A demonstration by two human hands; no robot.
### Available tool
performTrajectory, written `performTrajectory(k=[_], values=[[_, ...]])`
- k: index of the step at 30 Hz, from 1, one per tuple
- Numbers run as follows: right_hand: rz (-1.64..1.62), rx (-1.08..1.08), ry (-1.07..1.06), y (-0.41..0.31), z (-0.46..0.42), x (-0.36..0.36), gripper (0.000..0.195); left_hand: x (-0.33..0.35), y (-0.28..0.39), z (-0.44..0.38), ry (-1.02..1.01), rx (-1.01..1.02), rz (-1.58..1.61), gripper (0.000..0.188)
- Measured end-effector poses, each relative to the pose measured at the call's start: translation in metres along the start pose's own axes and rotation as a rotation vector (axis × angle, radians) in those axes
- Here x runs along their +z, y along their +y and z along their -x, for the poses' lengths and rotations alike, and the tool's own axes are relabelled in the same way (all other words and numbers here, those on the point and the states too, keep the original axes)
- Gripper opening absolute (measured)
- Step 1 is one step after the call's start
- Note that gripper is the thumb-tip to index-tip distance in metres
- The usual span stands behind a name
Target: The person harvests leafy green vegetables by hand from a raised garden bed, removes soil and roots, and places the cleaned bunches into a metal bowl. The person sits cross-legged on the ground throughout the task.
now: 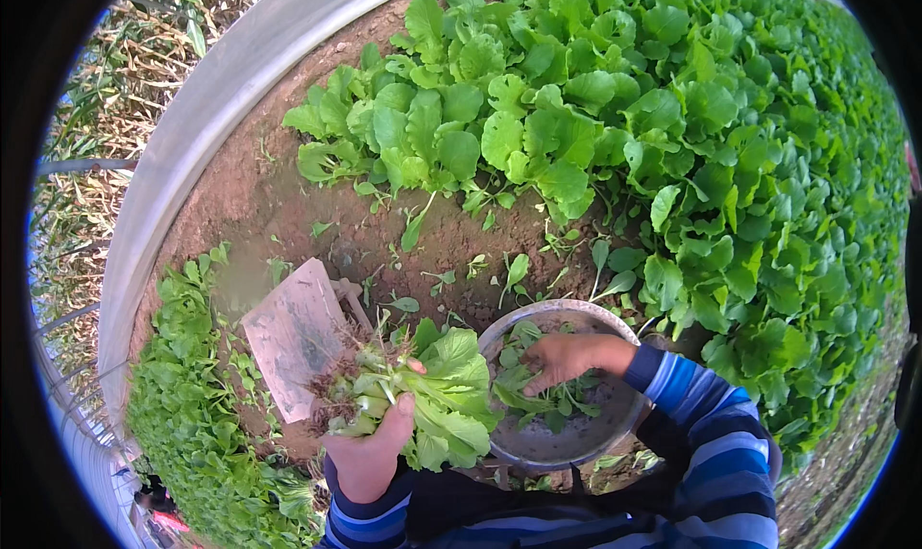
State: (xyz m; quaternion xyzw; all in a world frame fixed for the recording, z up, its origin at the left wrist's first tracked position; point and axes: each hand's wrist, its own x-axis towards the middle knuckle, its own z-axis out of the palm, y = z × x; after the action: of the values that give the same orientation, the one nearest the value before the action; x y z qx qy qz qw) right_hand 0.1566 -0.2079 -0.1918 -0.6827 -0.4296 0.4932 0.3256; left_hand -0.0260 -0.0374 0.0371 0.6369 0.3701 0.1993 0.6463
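My left hand (378,434) grips a bunch of leafy greens (450,398) near the stem bases. Its pale, soil-covered roots (338,398) point left and the broad leaves spread to the right. My right hand (573,362) reaches into a round grey basin (619,434), its fingers curled on loose green leaves (555,408). Those leaves partly hide the fingertips. Inside the basin, the bottom looks dusty with dirt. Just beyond the bunch, a small wooden stool (295,340) with a worn, dirty top rests tilted on the soil.
Dense leafy greens (720,117) grow ahead and to the right; another planted patch (194,405) lies left. Between them, brown soil (288,210) carries scattered leaves and seedlings. Pale plastic sheeting (173,153) curves along the left edge, with dry stalks (137,81) beyond it.
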Motion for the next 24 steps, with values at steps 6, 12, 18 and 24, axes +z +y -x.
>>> performTrajectory(k=[6, 12, 18, 24], values=[[-1.360, 0.415, 0.542, 0.080, -0.112, -0.072, 0.031, 0.002, 0.007, -0.002, 0.060, -0.040, -0.092, 0.041], [-2.059, 0.327, 0.762, 0.116, -0.208, -0.097, 0.037, -0.011, -0.010, -0.009, 0.035, -0.041, -0.082, 0.051], [-2.315, 0.416, 0.678, 0.131, -0.225, -0.128, 0.039, 0.000, -0.010, -0.023, 0.033, -0.005, -0.145, 0.052], [-2.101, 0.200, 0.637, 0.107, -0.206, -0.124, 0.037, 0.003, -0.018, -0.027, 0.026, 0.013, -0.104, 0.065]])
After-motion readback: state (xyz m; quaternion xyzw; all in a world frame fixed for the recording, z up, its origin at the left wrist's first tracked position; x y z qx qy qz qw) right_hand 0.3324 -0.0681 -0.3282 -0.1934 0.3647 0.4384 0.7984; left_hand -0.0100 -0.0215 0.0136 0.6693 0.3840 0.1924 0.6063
